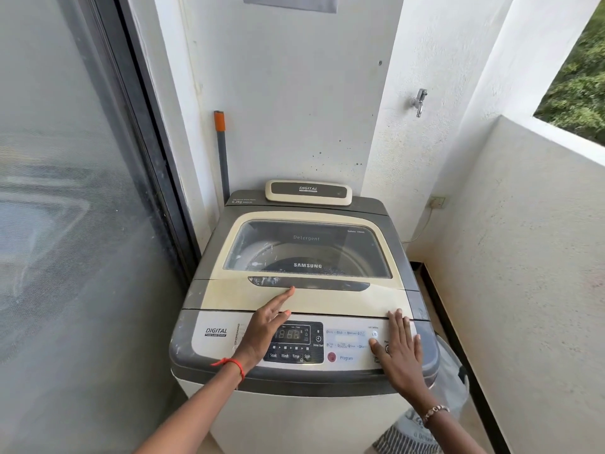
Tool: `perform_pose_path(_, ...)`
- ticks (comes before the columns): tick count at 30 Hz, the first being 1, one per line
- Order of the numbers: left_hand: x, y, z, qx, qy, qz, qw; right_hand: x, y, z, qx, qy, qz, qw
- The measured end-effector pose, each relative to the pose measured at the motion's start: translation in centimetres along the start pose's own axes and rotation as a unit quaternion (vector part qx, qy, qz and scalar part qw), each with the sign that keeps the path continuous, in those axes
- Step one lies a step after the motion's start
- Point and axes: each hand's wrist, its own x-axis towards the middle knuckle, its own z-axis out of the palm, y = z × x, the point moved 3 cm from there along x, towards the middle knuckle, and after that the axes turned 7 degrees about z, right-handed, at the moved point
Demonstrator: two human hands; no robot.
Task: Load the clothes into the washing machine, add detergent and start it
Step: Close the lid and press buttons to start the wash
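The washing machine (304, 290) has its lid (304, 250) shut. Both hands lie flat, fingers spread, holding nothing: left hand (265, 326) reaching toward the lid handle (307, 283), likely to lift it; right hand (397, 348) on the control panel (347, 345). Clothes, probably, sit in a bag (422, 430) beside the machine's front right corner.

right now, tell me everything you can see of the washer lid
The lid is shut and flat on the top-loading washing machine. It is cream plastic, yellowed and scuffed, with a tinted window printed "Detergent" and "SAMSUNG" and a dark recessed handle. The left hand rests fingers on its front; the right hand touches its front edge.
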Motion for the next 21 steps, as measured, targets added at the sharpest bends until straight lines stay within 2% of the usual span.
perform_pose_path(4, -0.2, -0.2, 0.3, 0.077, 0.003, 0.015, 0.997, -0.5, -0.7, 0.2, -0.084, 0.004, -0.005, 0.996)
perform_pose_path(7, -0.2, -0.5, 0.7, 0.196, -0.01, 0.063, 0.978, -1.0, -1.6, 0.6, -0.109, 0.024, -0.034, 0.993)
perform_pose_path(8, -0.2, -0.6, 1.1, 0.268, -0.026, 0.094, 0.958, -1.1, -1.9, 0.7, -0.108, 0.031, -0.05, 0.992)
perform_pose_path(10, -0.4, -1.1, 1.9, 0.421, -0.059, 0.147, 0.893, -0.9, -2.7, 1.4, -0.11, 0.048, -0.091, 0.989)
perform_pose_path(12, -0.6, -1.8, 2.3, 0.513, -0.052, 0.157, 0.843, -0.7, -3.5, 2.0, -0.138, 0.07, -0.116, 0.981)
perform_pose_path(14, -0.7, -2.1, 2.6, 0.543, -0.022, 0.143, 0.827, -0.4, -4.0, 2.2, -0.152, 0.054, -0.107, 0.981)
perform_pose_path(18, -0.9, -2.3, 2.6, 0.562, -0.008, 0.108, 0.82, -0.2, -4.2, 2.3, -0.17, 0.081, -0.104, 0.976)
perform_pose_path(21, -1.0, -2.9, 2.1, 0.591, 0.006, 0.1, 0.801, 0.0, -4.1, 2.4, -0.166, 0.09, -0.111, 0.976)
